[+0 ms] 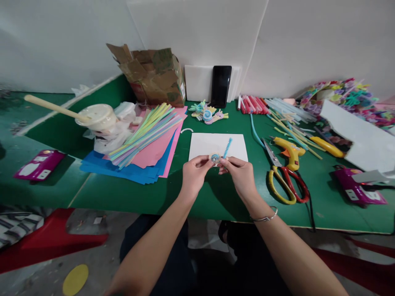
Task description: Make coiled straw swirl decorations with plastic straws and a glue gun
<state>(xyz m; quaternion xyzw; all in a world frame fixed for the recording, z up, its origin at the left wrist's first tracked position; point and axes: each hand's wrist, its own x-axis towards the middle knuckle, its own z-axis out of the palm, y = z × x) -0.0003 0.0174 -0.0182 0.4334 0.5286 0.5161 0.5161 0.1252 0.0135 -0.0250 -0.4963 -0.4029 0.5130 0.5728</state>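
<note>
1. Pinching a small round piece (215,158) in blue and cream, the left hand (195,172) works at the near edge of a white sheet (203,143) on a green counter (173,199), thumb and forefinger closed on the piece's left side.

2. The right hand (240,176), a silver bracelet (264,219) at its wrist, comes in from the right of the sheet's near edge, fingertips drawn together at the foot of a fuzzy blue stem (227,148) that tilts up before the sheet. Whether they also grip the round piece cannot be told.

3. The round piece sits between the two hands' fingertips, in front of the sheet's near edge, with the blue stem just to its right.

4. Beyond the sheet rest a pastel cluster (207,115) of fuzzy shapes and, farther back, a black phone (221,86) propped upright.

5. Left of the sheet, pastel sticks (148,135) lie fanned across pink and blue paper; a battered cardboard box (157,76) stands beyond them.

6. Right of the sheet, scissors (277,165) with one yellow and one red handle lie beside a yellow glue gun (290,151).
</note>
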